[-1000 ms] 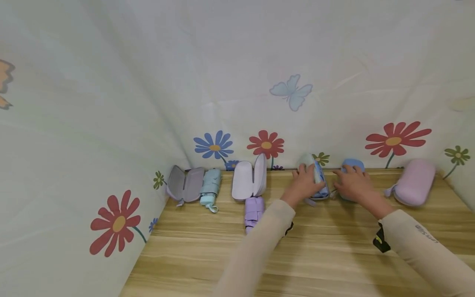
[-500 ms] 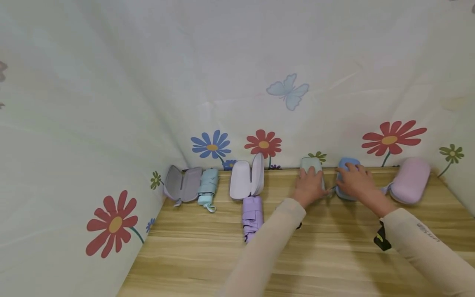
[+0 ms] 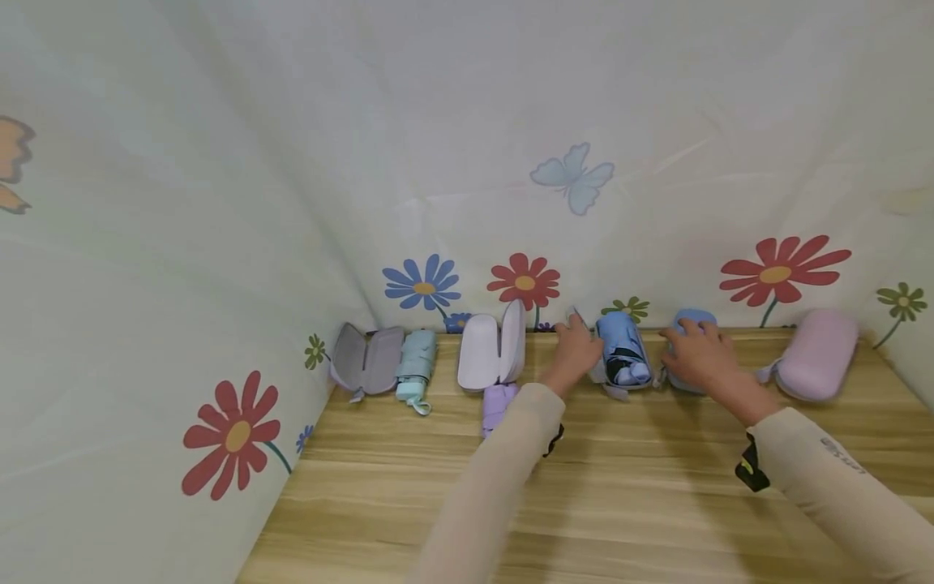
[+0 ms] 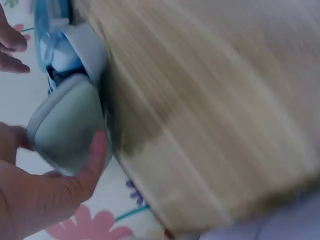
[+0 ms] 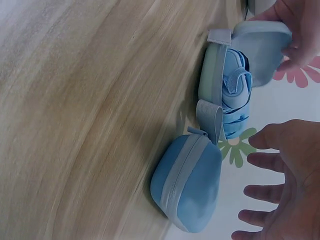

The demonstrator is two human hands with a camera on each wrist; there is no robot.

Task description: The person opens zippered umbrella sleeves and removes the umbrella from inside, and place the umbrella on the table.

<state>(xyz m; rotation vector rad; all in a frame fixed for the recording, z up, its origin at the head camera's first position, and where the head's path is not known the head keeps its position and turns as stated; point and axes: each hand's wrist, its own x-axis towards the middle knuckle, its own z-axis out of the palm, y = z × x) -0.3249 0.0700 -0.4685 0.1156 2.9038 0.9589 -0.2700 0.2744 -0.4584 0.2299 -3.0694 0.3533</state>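
Note:
My left hand grips the lid of a pale green zip case, thumb on one side and fingers on the other. The lid is swung to the left. Inside the case's lower half lies a folded blue umbrella, its wrist strap showing in the right wrist view. My right hand is spread above a closed blue zip case, fingers apart and loosely bent. A gap shows between those fingertips and the case in the right wrist view.
A closed pink case stands at the right. To the left are an open white-lined case, a purple umbrella partly behind my left sleeve, a mint umbrella and an open grey-lined case. A flowered cloth wall borders the table's back.
The pale green lid, lying over the umbrella half a second ago, has swung left in my left hand and uncovers the blue umbrella. My right hand stays over the blue case.

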